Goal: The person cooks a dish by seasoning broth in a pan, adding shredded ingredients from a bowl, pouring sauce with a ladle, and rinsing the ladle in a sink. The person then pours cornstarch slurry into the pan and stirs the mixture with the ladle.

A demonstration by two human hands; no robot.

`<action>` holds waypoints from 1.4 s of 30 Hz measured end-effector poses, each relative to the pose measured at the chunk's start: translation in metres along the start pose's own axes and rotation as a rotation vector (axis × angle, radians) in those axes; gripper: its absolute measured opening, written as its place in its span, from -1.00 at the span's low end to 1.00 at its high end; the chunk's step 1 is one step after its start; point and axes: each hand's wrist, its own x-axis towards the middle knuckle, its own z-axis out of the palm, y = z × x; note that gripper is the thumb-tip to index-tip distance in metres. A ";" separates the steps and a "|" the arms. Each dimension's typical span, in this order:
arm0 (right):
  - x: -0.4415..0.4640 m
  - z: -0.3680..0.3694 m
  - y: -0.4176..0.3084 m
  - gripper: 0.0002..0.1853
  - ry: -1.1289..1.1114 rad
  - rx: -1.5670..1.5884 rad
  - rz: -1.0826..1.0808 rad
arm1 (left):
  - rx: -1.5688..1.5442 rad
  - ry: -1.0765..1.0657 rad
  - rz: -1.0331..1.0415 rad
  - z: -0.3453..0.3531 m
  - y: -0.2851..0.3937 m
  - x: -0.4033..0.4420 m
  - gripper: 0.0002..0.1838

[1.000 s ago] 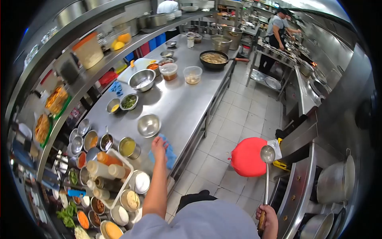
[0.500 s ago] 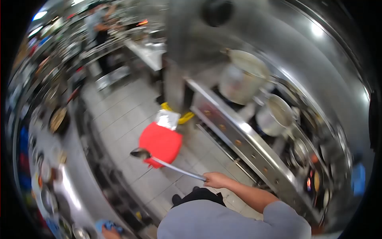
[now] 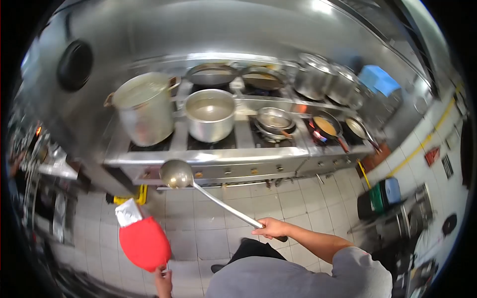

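My right hand (image 3: 271,228) is closed round the handle of a long metal ladle (image 3: 218,201). The ladle's bowl (image 3: 176,174) hangs in front of the stove edge, over the floor. Low in the view, my left hand (image 3: 163,282) has its fingers loosely curled and partly apart, with nothing visible in them. Its fingertips overlap the edge of a red, flat-topped thing like a stool seat (image 3: 144,243); whether they touch it I cannot tell. A silvery white packet (image 3: 129,213) lies at the red top's far end.
The stove (image 3: 238,158) bears a tall stockpot (image 3: 144,109), a wide pot (image 3: 209,115) of liquid, strainers (image 3: 273,119) and a frying pan (image 3: 325,126) over flame. Lidded pots (image 3: 314,77) stand behind. A yellow object (image 3: 141,195) sits on the floor at left, a bin (image 3: 373,198) at right.
My view has swung right to face the stove, and the ladle came along in my right hand. The red top now appears lower left. The blue cloth by a hand at lower left is out of view.
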 end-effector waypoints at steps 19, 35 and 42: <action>-0.264 -0.217 0.482 -0.69 0.533 0.235 1.005 | 0.296 -0.772 -0.104 0.371 0.054 -0.002 -0.70; -0.262 -0.317 0.374 -0.93 1.493 1.127 -0.022 | 0.420 -0.989 -0.301 0.529 0.103 0.092 -0.63; -0.284 -0.448 0.268 -0.90 1.506 0.872 -0.440 | 0.262 -0.926 -0.336 0.630 0.172 0.109 -0.67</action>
